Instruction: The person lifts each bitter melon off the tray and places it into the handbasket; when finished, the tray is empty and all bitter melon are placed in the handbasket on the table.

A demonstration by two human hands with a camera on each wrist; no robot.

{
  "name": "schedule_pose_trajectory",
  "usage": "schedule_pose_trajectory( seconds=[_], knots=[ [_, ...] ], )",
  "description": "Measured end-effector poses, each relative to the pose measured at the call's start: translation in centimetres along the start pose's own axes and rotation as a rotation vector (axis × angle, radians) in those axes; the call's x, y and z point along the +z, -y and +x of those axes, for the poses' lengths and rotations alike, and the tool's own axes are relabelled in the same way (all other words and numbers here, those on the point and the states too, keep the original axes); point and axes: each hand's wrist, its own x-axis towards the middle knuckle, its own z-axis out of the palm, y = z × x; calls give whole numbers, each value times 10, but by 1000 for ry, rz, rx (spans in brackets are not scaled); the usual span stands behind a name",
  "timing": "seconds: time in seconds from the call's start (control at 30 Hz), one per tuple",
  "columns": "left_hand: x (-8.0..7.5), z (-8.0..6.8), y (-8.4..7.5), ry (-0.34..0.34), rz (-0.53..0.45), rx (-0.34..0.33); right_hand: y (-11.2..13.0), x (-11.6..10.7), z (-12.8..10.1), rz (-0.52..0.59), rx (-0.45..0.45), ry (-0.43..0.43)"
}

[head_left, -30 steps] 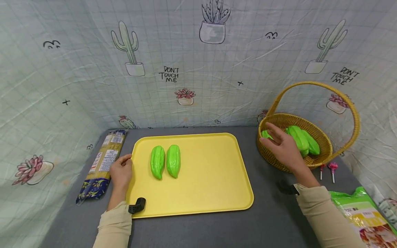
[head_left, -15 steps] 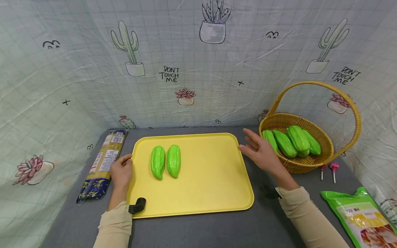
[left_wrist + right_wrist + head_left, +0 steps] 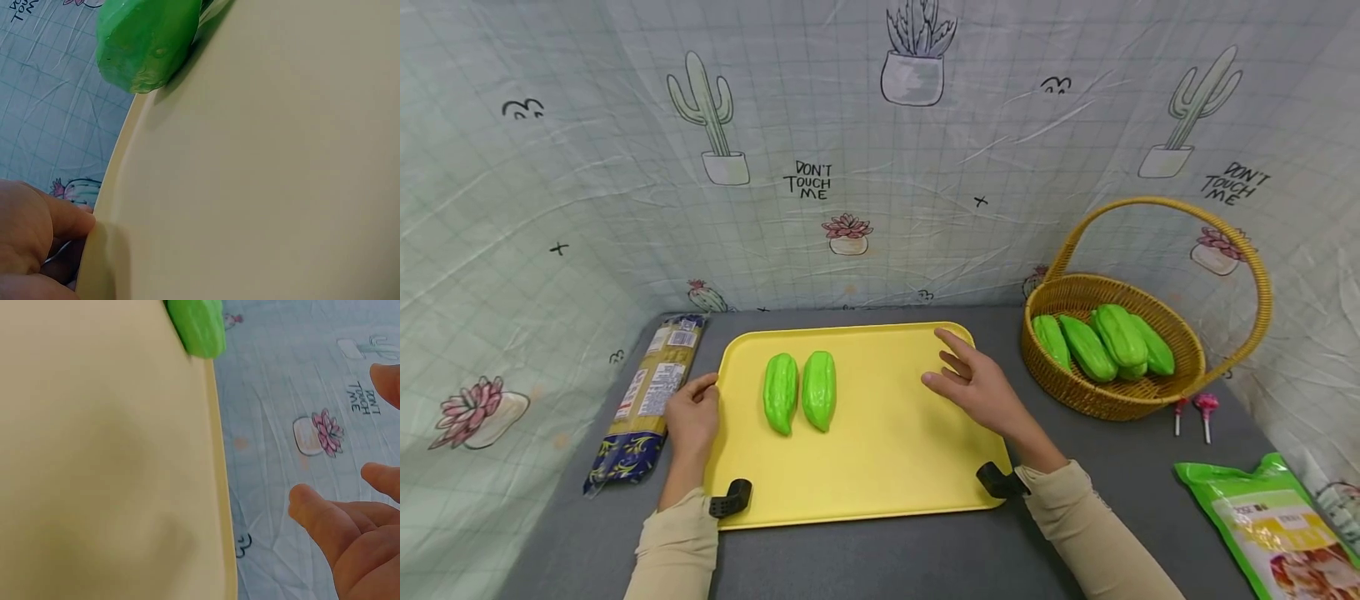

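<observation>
Two glossy, ribbed, light-green gourd-like vegetables, the left one and the right one, lie side by side on the left part of a yellow tray. At the tray's left rim my left hand holds the edge with curled fingers, as the left wrist view also shows its fingertip against the rim. My right hand hovers over the tray's right side, fingers spread and holding nothing. Several more green vegetables lie in a wicker basket at the right.
A bag of pasta lies left of the tray. The basket's tall handle arches up. Two lollipops and a green food bag are at the right. A patterned cloth hangs behind the grey table.
My right hand has moved left, from over the basket to over the tray's right side, uncovering the vegetables in the basket. The left hand and both vegetables on the tray have stayed put.
</observation>
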Motion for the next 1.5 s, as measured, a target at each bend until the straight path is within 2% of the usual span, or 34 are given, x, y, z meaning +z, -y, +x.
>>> schedule_pose_trajectory(
  seconds=[0.2,0.53,0.9,1.17,1.5],
  knots=[
    [0,-1,2,-2,1,-4,5,17,4,11,20,49],
    [0,1,2,-11,6,18,6,49,10,21,109,149],
    [0,3,2,-7,10,7,12,88,23,28,126,248],
    [1,3,2,-3,-12,7,10,114,30,26,145,262],
    [1,3,3,-11,-9,9,11,131,35,15,138,235]
  ],
)
